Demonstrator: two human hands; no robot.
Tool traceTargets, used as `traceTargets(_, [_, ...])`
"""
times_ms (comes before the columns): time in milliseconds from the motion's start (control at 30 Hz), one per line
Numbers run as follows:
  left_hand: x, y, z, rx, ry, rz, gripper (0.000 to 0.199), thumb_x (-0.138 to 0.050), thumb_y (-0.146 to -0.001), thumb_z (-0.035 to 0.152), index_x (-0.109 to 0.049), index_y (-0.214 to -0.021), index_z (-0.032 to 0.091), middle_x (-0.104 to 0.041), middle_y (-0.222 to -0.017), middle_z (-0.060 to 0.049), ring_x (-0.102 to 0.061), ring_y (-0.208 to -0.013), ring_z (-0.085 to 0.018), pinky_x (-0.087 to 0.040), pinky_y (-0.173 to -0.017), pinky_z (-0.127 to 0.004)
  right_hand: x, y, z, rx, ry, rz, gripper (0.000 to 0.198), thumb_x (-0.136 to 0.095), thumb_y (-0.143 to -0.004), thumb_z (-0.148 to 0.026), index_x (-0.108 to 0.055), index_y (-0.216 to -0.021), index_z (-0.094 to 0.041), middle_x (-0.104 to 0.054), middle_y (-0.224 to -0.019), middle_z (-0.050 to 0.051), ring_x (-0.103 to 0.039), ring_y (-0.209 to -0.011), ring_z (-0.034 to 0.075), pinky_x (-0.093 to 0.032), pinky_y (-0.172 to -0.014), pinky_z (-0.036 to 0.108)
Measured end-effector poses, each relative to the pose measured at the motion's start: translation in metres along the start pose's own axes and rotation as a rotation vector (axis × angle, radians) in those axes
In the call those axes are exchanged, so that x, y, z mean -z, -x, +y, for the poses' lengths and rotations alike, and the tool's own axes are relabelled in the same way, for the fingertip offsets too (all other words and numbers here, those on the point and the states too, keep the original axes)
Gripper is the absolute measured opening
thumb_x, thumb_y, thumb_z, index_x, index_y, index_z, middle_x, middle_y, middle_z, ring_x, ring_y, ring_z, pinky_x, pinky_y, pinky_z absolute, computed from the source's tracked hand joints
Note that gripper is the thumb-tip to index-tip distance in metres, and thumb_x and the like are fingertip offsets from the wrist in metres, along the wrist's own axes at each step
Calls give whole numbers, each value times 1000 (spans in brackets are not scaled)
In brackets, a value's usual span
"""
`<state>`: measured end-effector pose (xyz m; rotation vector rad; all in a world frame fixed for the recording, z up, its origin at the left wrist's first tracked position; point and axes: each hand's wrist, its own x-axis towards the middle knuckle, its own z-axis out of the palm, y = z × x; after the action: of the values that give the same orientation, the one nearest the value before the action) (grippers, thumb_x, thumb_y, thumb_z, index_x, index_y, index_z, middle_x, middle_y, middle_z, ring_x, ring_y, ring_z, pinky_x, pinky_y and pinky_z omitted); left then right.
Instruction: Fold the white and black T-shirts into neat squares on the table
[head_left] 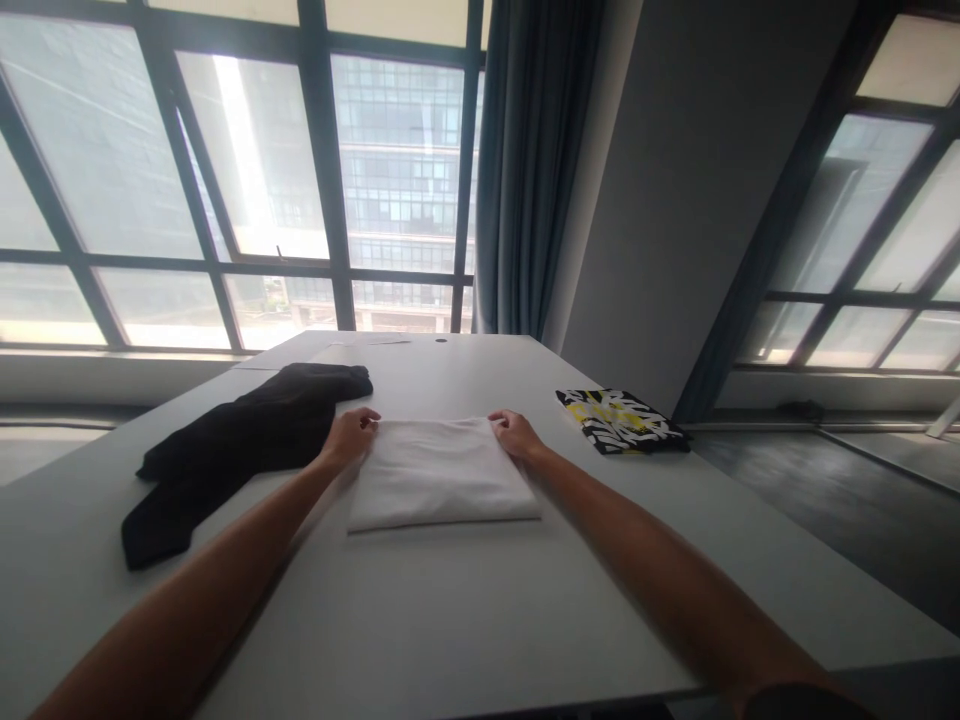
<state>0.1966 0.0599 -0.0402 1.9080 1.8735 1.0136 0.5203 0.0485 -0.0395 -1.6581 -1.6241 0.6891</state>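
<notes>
A white folded garment [442, 475], flat and nearly rectangular, lies in front of me. My left hand [354, 436] pinches its far left corner, fingers curled around the edge. At the far right corner, my right hand [516, 435] grips the cloth between thumb and fingers. Left of the white cloth is a black garment [247, 430], laid lengthwise and partly behind my left hand. To the right rests a folded black, white and yellow patterned garment [622, 422], apart from my right hand.
All the cloth lies on a long white table [465, 620]. A small dark round hole [441, 340] and a thin flat sheet [390, 342] show near its far end. Beyond stand large windows, a blue-grey curtain [525, 170] and a grey pillar [675, 180].
</notes>
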Motion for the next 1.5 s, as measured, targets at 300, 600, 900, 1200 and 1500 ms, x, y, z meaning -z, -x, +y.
traceTargets(300, [0,-1,-2,222,348,-112,29,-76,-66,31,-70,-88,13,-69,-69,-3,-63,-58,-16,-51,-57,-26,8,-21,-4,-155,-437,-235,45,-68,-77,-14,-50,-118,-13,-60,-71,-2,-51,-51,8,-38,-44,18])
traceTargets(600, [1,4,2,358,585,-231,59,-89,-53,48,-67,-94,11,-62,-61,1,-56,-50,-11,-44,-46,-22,3,-29,-5,-131,-447,-185,60,-71,-66,-10,-50,-122,-14,-61,-69,-4,-51,-54,9,-39,-48,18])
traceTargets(900, [4,-3,0,386,597,-170,56,-94,-40,34,-67,-83,11,-58,-56,3,-53,-50,-10,-43,-46,-22,9,-26,-11,-86,-354,-135,47,-60,-61,-3,-54,-106,-16,-55,-63,-7,-50,-51,10,-45,-51,23])
traceTargets(1200, [12,-7,-6,135,227,-10,23,-81,-57,27,-71,-72,14,-64,-60,-2,-63,-63,-18,-52,-61,-29,11,-32,5,-34,-110,-33,43,-67,-69,-6,-56,-109,-15,-58,-67,-4,-55,-57,12,-48,-60,24])
traceTargets(1500, [-6,-3,37,-362,-257,-68,39,-59,-86,46,-71,-108,17,-68,-119,-15,-62,-110,-29,-46,-98,-39,12,-7,-29,286,350,197,34,-41,-96,-21,-63,-121,-15,-67,-122,13,-62,-108,21,-43,-95,29])
